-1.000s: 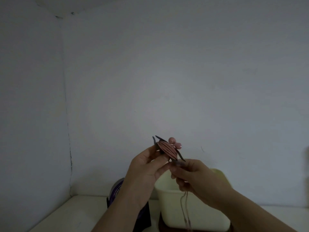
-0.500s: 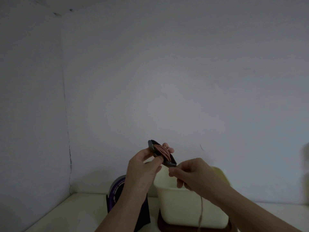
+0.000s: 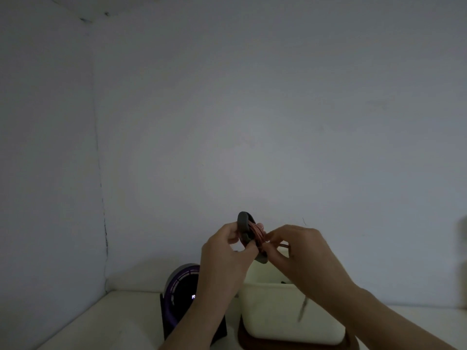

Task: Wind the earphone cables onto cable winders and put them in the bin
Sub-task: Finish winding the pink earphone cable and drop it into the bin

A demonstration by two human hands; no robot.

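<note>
The left hand (image 3: 225,253) grips the dark cable winder (image 3: 243,221) in the air above the cream bin (image 3: 275,314). The right hand (image 3: 303,251), in this dim view, seems to pinch the pink earphone cable (image 3: 257,231), which is wound on the winder.

The pale table (image 3: 83,322) lies low down. Below the left hand (image 3: 225,258) stands a dark round gadget (image 3: 180,291) with a purple ring, on a black foot. Below the right hand (image 3: 303,253) lies a brown tray (image 3: 242,339), and the cream bin (image 3: 278,311) sits on it. Gadget and tray are just beside each other.
</note>
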